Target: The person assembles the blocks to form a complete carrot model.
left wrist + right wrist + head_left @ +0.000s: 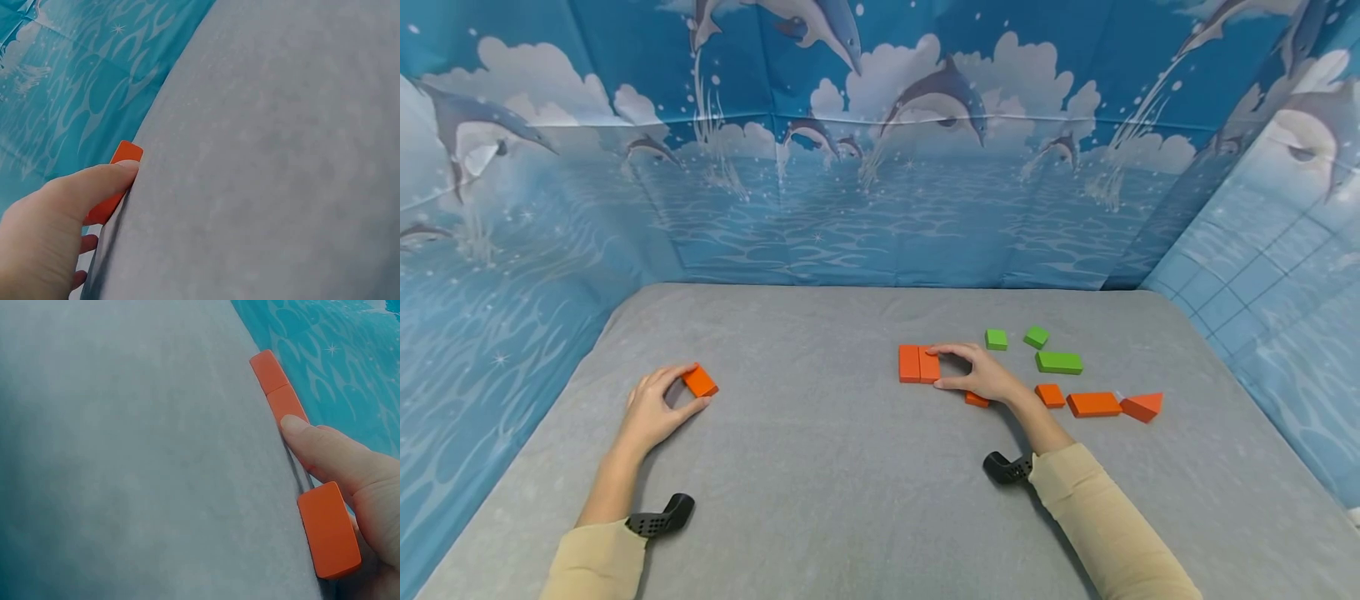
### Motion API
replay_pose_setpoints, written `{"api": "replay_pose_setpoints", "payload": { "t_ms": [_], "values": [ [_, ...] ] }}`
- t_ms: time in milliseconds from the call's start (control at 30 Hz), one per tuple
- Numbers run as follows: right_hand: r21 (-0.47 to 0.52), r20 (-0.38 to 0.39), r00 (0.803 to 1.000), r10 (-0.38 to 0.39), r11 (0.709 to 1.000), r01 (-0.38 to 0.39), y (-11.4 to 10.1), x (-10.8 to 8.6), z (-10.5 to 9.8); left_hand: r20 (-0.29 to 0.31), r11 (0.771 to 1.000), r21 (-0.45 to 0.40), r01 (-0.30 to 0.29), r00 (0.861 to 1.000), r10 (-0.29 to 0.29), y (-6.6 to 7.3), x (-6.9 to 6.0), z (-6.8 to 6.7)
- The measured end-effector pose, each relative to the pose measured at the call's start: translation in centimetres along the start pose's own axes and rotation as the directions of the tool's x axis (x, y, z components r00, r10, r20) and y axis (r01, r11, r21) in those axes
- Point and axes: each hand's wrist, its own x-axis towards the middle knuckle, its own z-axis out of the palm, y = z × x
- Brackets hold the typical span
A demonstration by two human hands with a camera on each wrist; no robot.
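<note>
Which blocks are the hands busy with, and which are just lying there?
Busy with:
orange block in left hand
orange pair at right hand

Just lying there:
three green blocks
long orange block
orange wedge
two other orange blocks

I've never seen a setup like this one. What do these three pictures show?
There is no machine: a person works with two bare hands. The wide picture comes from a camera worn on the head; the other two come from cameras worn on the wrists, each facing its own hand's work. On the gray surface, the left hand pinches an orange block. The right hand pinches the right one of two orange blocks set side by side. Other orange blocks and three green blocks lie towards the right.
</note>
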Motion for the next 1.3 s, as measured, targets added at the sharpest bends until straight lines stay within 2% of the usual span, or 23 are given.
{"api": "replay_pose_setpoints", "payload": {
  "t_ms": [133, 300, 500, 667, 800, 1033, 1300],
  "values": [
    [-0.005, -0.001, 1.0, 0.022, 1.0, -0.022, 0.0, 0.0, 0.0, -0.003, 1.0, -0.021, -0.007, 1.0, 0.006, 0.3, 0.3, 0.0],
    [0.005, 0.005, 1.0, -0.01, 1.0, 0.01, 0.2, 0.0, 0.0, 0.014, 0.997, -0.079, -0.027, 1.0, 0.028, 1.4, 1.7, -0.1],
    [-0.008, -0.005, 1.0, 0.006, 1.0, -0.006, 0.2, 0.0, 0.0, 0.054, 0.994, -0.084, -0.072, 0.996, 0.077, 4.3, 3.9, 0.3],
    [-0.023, -0.013, 1.0, -0.008, 1.0, 0.008, 0.2, 0.0, 0.1, 0.108, 0.989, -0.103, -0.106, 0.987, 0.117, 7.1, 5.4, 1.8],
    [-0.022, -0.01, 1.0, -0.011, 1.0, 0.011, 0.0, 0.0, 0.1, 0.16, 0.98, -0.143, -0.141, 0.974, 0.163, 9.1, 6.3, 3.6],
    [-0.014, -0.016, 0.999, -0.037, 0.999, 0.037, 0.1, 0.1, 0.1, 0.223, 0.953, -0.206, -0.223, 0.937, 0.267, 12.1, 7.7, 7.0],
    [-0.013, -0.011, 0.998, -0.058, 0.998, 0.057, 0.3, 0.1, 0.1, 0.299, 0.939, -0.211, -0.271, 0.897, 0.326, 14.8, 8.4, 10.3]
  ]
}}
